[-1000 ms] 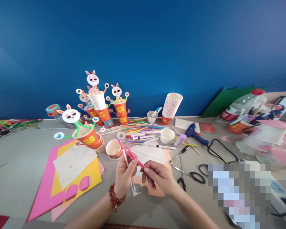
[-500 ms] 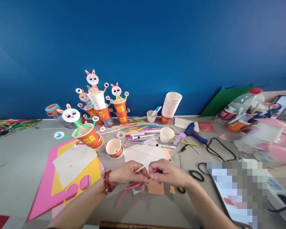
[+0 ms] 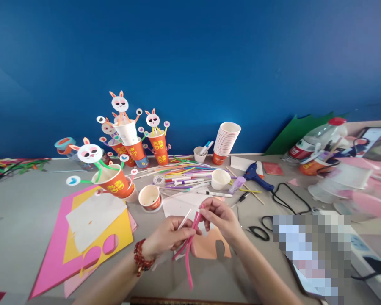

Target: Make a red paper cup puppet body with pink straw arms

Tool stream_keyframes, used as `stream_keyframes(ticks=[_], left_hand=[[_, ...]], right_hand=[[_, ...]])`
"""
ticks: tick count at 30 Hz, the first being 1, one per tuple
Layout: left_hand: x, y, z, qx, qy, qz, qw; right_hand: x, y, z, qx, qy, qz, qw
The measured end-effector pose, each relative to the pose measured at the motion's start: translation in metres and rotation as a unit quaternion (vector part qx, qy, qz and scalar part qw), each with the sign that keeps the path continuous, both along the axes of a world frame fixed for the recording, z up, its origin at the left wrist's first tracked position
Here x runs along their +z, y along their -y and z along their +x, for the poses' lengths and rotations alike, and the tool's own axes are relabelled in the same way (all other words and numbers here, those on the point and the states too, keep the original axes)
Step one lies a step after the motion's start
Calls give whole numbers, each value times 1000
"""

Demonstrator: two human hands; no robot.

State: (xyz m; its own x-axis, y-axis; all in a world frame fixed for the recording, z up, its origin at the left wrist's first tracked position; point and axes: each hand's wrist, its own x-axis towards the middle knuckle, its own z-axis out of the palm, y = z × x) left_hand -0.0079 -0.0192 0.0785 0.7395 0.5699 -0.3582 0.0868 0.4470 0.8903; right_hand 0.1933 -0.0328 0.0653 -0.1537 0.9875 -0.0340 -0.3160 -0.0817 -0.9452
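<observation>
Two pink pipe cleaners (image 3: pixel 188 262) and a thin white stick, perhaps a straw (image 3: pixel 184 219), are gripped in my left hand (image 3: pixel 171 234), its thumb pressed over them. My right hand (image 3: pixel 220 218) pinches the upper end of the pink pipe cleaners, where a short whitish piece shows between the fingers. The lower pink ends hang free below my left hand. Beneath both hands lies an orange paper scrap (image 3: pixel 206 248) with a cut-out, and behind them a white sheet (image 3: pixel 178 203).
Rabbit-faced red cups (image 3: pixel 114 182) stand at left, by pink and yellow sheets (image 3: pixel 51 250). A cup stack (image 3: pixel 227 142), markers, a blue glue gun (image 3: pixel 257 176) and scissors (image 3: pixel 258 233) lie behind and right. A blurred-out device (image 3: pixel 300 271) is at front right.
The pink pipe cleaners have swung from nearly level to upright, ends hanging down. My right hand has risen to their top end, and the white stick is tilted more steeply.
</observation>
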Motion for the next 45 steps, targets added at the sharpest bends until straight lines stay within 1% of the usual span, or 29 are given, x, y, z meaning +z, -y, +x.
stream_keyframes(ticks=[3, 10, 18, 23, 27, 30, 32, 37, 41, 45], left_hand=[[-1, 2, 1, 2, -2, 13, 1000], [-4, 5, 2, 10, 2, 1, 1000], [-3, 8, 6, 15, -1, 2, 1000], [-5, 8, 8, 12, -11, 0, 1000], [-10, 9, 6, 18, -22, 30, 999], [-11, 10, 6, 17, -23, 49, 998], [-9, 10, 7, 18, -13, 48, 999], [-3, 10, 16, 50, 16, 3, 999], [-6, 8, 22, 69, 23, -31, 997], [-10, 6, 25, 65, 18, -28, 997]], right_hand=[[2, 0, -2, -15, -7, 3, 1000], [1, 0, -4, -29, -23, -6, 999], [-2, 4, -2, 7, -34, -23, 999], [-4, 2, 0, 57, -41, -43, 997], [-5, 1, 0, 76, -26, -58, 995], [-5, 2, 0, 72, -26, -62, 995], [-4, 2, -2, 68, -31, -62, 995], [0, 1, -4, 43, -37, -52, 997], [0, 0, -6, 25, -27, -40, 999], [-4, -1, -8, 12, -13, -45, 999]])
